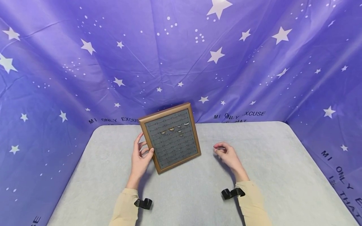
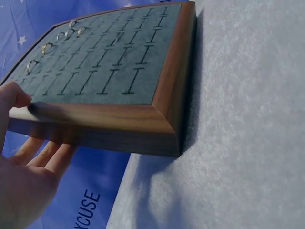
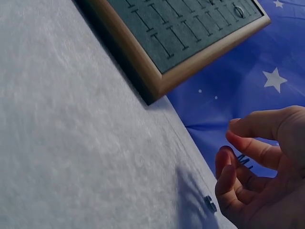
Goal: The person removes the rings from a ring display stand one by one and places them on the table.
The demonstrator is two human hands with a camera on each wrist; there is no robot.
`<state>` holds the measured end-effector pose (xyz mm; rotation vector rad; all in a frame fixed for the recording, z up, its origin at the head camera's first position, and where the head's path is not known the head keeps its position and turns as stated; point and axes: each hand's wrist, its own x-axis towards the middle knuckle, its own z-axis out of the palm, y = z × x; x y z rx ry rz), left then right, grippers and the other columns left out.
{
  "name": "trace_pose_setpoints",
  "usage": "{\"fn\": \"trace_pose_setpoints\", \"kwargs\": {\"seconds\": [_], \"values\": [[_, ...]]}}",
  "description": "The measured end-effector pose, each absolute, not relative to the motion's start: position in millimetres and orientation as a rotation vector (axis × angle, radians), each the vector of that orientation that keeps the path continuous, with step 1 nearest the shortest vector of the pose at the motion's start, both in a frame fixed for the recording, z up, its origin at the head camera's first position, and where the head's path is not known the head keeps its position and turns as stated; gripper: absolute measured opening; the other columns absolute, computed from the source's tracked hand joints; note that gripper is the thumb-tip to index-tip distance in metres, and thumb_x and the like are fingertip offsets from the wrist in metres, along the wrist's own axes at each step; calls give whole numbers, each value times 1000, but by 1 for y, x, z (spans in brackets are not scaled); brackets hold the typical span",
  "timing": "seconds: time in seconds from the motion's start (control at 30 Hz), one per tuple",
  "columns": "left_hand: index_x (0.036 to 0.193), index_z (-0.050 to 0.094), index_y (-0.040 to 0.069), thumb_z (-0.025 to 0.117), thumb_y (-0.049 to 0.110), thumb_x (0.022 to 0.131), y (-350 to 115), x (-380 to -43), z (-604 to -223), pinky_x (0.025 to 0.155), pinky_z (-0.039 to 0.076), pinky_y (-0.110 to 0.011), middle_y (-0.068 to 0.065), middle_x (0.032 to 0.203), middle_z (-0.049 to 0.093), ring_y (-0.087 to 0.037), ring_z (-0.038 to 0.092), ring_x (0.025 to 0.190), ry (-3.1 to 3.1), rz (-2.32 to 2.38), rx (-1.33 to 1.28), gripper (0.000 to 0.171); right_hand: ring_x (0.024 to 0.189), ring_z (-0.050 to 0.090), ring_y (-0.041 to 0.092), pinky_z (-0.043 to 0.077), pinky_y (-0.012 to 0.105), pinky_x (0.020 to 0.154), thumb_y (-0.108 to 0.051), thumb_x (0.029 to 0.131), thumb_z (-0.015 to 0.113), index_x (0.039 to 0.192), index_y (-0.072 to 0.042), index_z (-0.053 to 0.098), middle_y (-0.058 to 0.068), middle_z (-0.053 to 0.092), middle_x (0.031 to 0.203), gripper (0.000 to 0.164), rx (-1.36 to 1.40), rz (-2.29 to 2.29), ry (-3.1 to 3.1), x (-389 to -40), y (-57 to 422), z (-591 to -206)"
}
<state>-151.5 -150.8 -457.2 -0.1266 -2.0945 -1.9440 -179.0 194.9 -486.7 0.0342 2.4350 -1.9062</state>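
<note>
My left hand (image 1: 142, 160) grips the left side of a wood-framed ring display tray (image 1: 175, 153), thumb on the frame's front and fingers behind. The tray stands tilted on the table, its slotted grey pad facing me. Several gold and silver rings (image 1: 171, 129) sit in slots in its upper part; some also show in the left wrist view as small rings (image 2: 46, 47). To the right of the tray, apart from it, my right hand (image 1: 228, 155) hovers with loosely curled fingers. Its thumb and forefinger (image 3: 255, 148) tips are close together; I see nothing between them.
A pale grey cloth-covered table (image 1: 186, 194) lies beneath both hands. Behind it hangs a purple curtain (image 1: 181, 56) with white stars and printed words. A small dark mark or object (image 3: 210, 204) shows near the table edge; I cannot tell which. Black camera bands (image 1: 143, 203) circle both sleeves.
</note>
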Motion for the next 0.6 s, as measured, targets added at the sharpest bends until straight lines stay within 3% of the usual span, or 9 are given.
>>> {"fn": "trace_pose_setpoints", "kwargs": {"seconds": [0.13, 0.37, 0.6], "values": [[149, 30, 6, 59, -14, 87, -148, -152, -457, 78, 54, -24, -28, 122, 48, -25, 58, 91, -2034, -1914, -180, 72, 56, 48, 9, 35, 18, 42, 1, 90, 63, 110, 10, 59, 19, 62, 96, 22, 3, -1922, 2413, -180, 193, -495], [149, 29, 2, 56, -16, 88, -145, -151, -458, 71, 53, -19, -30, 123, 48, -24, 59, 91, -2004, -1872, -225, 69, 57, 49, 12, 37, 19, 44, 7, 90, 59, 106, 17, 56, 30, 60, 97, 19, -65, -1899, 2399, -169, 177, -473], [150, 28, 5, 57, -15, 88, -145, -151, -456, 69, 53, -19, -29, 122, 47, -23, 58, 91, -2024, -1871, -209, 71, 57, 52, 14, 39, 21, 43, 4, 89, 62, 106, 12, 59, 24, 63, 99, 19, -157, -1905, 2439, -179, 166, -488]]}}
